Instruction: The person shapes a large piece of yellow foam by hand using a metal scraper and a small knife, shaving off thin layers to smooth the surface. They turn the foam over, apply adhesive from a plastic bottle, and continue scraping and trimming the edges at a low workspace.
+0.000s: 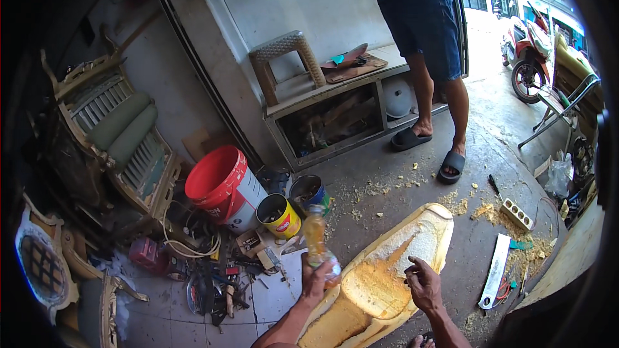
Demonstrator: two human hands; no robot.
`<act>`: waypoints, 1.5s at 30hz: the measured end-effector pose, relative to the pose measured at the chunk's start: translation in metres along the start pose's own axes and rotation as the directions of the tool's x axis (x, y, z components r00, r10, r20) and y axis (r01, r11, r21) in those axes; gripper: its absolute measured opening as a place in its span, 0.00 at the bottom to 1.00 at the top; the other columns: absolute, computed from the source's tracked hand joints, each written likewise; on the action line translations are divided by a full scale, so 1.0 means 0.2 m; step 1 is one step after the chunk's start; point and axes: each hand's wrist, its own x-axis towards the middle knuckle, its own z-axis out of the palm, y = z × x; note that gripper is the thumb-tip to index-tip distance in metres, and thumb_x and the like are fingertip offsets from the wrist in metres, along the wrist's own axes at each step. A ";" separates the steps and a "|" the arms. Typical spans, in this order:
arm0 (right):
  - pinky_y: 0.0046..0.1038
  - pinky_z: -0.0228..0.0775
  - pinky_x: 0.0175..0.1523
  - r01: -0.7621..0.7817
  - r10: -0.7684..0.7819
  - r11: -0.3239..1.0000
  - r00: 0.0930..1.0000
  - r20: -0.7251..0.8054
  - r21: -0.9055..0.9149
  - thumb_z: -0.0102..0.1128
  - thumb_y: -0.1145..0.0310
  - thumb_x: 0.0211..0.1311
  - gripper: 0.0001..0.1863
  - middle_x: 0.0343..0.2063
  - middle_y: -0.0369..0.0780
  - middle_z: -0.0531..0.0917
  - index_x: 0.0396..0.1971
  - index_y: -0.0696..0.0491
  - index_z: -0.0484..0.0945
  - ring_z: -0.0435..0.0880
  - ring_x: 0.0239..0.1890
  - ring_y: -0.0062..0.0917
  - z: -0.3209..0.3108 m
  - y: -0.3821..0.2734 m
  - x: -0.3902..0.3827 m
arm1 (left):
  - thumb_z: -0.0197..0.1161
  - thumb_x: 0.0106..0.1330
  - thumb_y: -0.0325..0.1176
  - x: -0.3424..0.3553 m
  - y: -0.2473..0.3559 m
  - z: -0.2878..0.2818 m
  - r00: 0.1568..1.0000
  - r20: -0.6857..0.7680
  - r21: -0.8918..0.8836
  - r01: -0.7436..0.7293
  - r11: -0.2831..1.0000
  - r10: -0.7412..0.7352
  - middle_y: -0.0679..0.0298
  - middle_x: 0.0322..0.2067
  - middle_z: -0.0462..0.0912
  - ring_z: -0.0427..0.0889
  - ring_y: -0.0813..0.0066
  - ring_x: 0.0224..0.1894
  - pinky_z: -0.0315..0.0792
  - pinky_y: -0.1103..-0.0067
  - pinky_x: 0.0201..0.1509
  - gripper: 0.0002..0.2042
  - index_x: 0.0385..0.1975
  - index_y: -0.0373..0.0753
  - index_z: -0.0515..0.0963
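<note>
A yellow foam seat pad (371, 289), long and shaped like a motorcycle seat, lies in front of me. Whitish foam covers part of its far end. My left hand (314, 281) is wrapped round the lower part of a clear plastic bottle (315, 235) with amber liquid inside, held upright beside the pad's left edge. Over the pad's right side is my right hand (425, 283), its fingers loosely bent and apart, with nothing visible in them. Whether it touches the foam I cannot tell.
At left stand a red-and-white bucket (222, 183), a yellow can (278, 217), a blue can (308, 192) and scattered tools (216, 290). Foam crumbs, a power strip (516, 214) and a white straight tool (495, 270) lie at right. Another person (429, 58) stands ahead.
</note>
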 end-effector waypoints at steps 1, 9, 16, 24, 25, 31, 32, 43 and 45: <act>0.24 0.78 0.38 0.006 -0.006 1.000 1.000 -0.005 0.008 0.54 0.78 0.65 0.22 0.34 0.42 0.85 0.59 0.59 0.74 0.85 0.30 0.23 0.04 -0.04 -0.02 | 0.69 0.58 0.30 0.00 -0.01 0.04 0.997 0.066 0.008 -0.033 0.999 0.032 0.62 0.38 0.76 0.79 0.74 0.33 0.77 0.76 0.35 0.20 0.47 0.38 0.68; 0.26 0.79 0.41 -0.219 0.223 0.971 0.974 -0.032 0.094 0.53 0.73 0.66 0.21 0.34 0.44 0.87 0.58 0.61 0.75 0.87 0.32 0.25 -0.11 0.02 -0.20 | 0.72 0.59 0.38 -0.18 -0.15 0.17 0.925 0.361 0.330 -0.007 0.944 -0.119 0.58 0.42 0.74 0.77 0.70 0.44 0.74 0.72 0.50 0.29 0.52 0.34 0.63; 0.22 0.76 0.37 -0.218 0.274 0.941 0.940 -0.203 0.259 0.55 0.74 0.66 0.19 0.32 0.40 0.84 0.56 0.61 0.76 0.82 0.29 0.20 -0.20 -0.01 -0.13 | 0.72 0.60 0.44 -0.24 -0.25 0.19 0.864 0.443 0.494 -0.015 0.869 -0.237 0.51 0.47 0.75 0.77 0.63 0.50 0.71 0.68 0.57 0.33 0.54 0.29 0.63; 0.23 0.78 0.36 -0.234 0.270 0.938 0.956 -0.118 0.256 0.57 0.72 0.67 0.21 0.35 0.41 0.83 0.59 0.60 0.75 0.84 0.32 0.22 -0.15 -0.03 -0.15 | 0.73 0.59 0.44 -0.24 -0.20 0.19 0.865 0.445 0.488 -0.014 0.873 -0.234 0.54 0.47 0.73 0.76 0.67 0.50 0.72 0.71 0.55 0.34 0.56 0.31 0.61; 0.24 0.79 0.37 -0.218 0.258 0.929 0.961 -0.102 0.298 0.57 0.71 0.67 0.22 0.37 0.41 0.83 0.60 0.59 0.74 0.84 0.33 0.23 -0.13 -0.03 -0.16 | 0.73 0.59 0.43 -0.25 -0.19 0.19 0.861 0.450 0.474 -0.004 0.880 -0.238 0.57 0.47 0.72 0.76 0.71 0.48 0.73 0.74 0.52 0.34 0.57 0.33 0.60; 0.28 0.83 0.42 -0.242 0.279 0.882 0.960 -0.033 0.405 0.59 0.67 0.71 0.27 0.51 0.45 0.76 0.66 0.57 0.67 0.82 0.45 0.28 -0.04 0.01 -0.19 | 0.72 0.60 0.47 -0.35 -0.17 0.17 0.758 0.545 0.419 0.123 0.899 -0.358 0.54 0.51 0.73 0.76 0.71 0.49 0.74 0.75 0.51 0.43 0.68 0.31 0.56; 0.29 0.84 0.45 -0.266 0.313 0.851 0.949 -0.031 0.453 0.59 0.66 0.72 0.29 0.54 0.46 0.74 0.68 0.56 0.65 0.81 0.48 0.30 -0.04 0.03 -0.19 | 0.72 0.60 0.50 -0.36 -0.11 0.21 0.699 0.577 0.422 0.188 0.887 -0.423 0.54 0.50 0.74 0.77 0.73 0.48 0.74 0.77 0.50 0.46 0.70 0.30 0.55; 0.30 0.81 0.51 -0.284 0.261 0.836 0.958 0.116 0.469 0.66 0.62 0.68 0.38 0.53 0.54 0.76 0.71 0.59 0.59 0.83 0.51 0.33 -0.09 -0.19 -0.08 | 0.69 0.63 0.37 -0.36 -0.06 0.28 0.679 0.622 0.426 0.126 0.896 -0.391 0.60 0.43 0.77 0.77 0.75 0.42 0.74 0.78 0.49 0.26 0.55 0.34 0.64; 0.30 0.81 0.50 -0.310 0.295 0.817 0.949 0.108 0.486 0.67 0.62 0.67 0.40 0.52 0.54 0.77 0.71 0.62 0.57 0.83 0.50 0.33 -0.10 -0.12 -0.13 | 0.69 0.63 0.39 -0.37 -0.08 0.31 0.683 0.591 0.507 0.101 0.856 -0.430 0.59 0.45 0.79 0.79 0.72 0.46 0.74 0.75 0.51 0.27 0.55 0.33 0.67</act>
